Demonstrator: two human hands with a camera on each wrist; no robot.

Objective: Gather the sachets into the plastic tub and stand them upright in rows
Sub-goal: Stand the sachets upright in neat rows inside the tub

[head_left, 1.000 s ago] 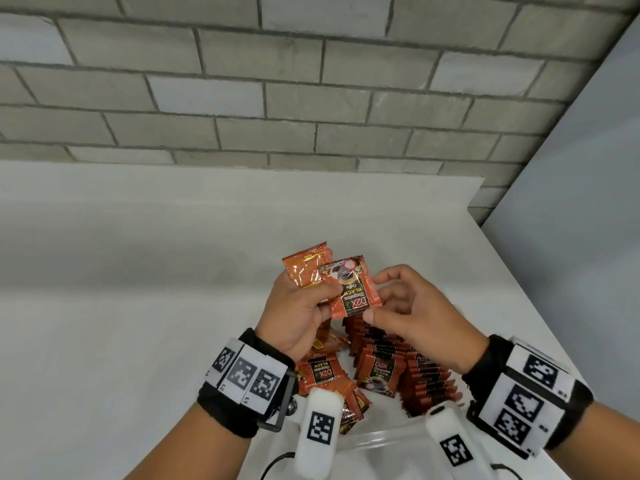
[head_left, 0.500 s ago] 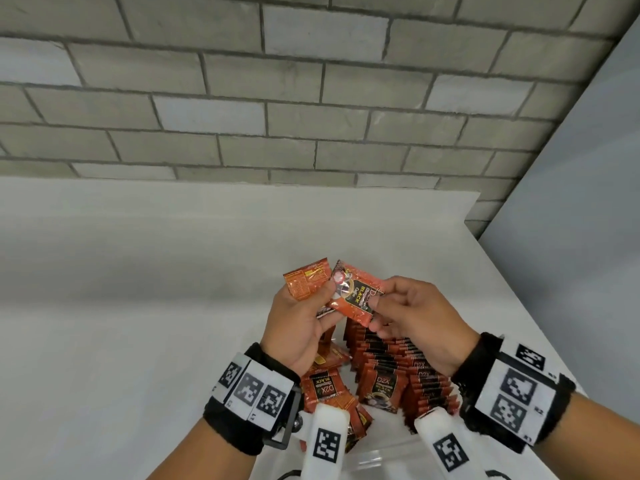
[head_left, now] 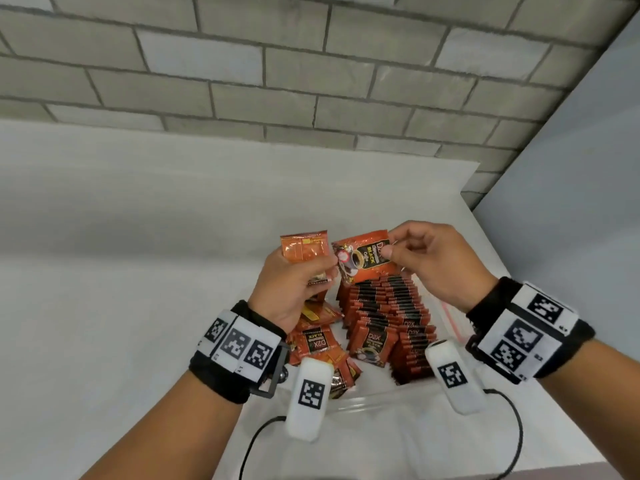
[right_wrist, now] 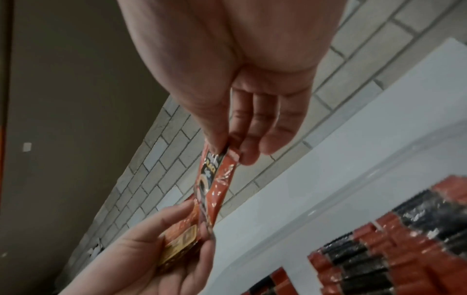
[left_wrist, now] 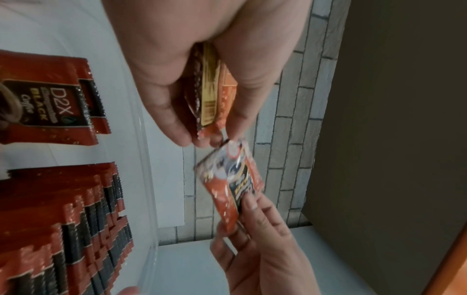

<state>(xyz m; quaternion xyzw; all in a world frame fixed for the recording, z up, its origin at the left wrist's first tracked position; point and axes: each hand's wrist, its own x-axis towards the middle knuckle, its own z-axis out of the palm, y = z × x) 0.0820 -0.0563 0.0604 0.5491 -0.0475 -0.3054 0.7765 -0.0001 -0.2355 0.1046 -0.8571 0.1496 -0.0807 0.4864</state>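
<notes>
Since a second ago the right hand (head_left: 440, 261) has drawn one sachet (head_left: 363, 259) rightward, off the small stack (head_left: 304, 251) gripped in the left hand (head_left: 291, 289). Right fingers (right_wrist: 215, 127) pinch its top edge, narrow, above the plastic tub (head_left: 374, 398) near the table's right edge.

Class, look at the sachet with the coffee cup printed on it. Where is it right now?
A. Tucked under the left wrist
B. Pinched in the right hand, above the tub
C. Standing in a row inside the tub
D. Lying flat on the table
B: the right hand pinches the sachet by its edge above the tub.
</notes>
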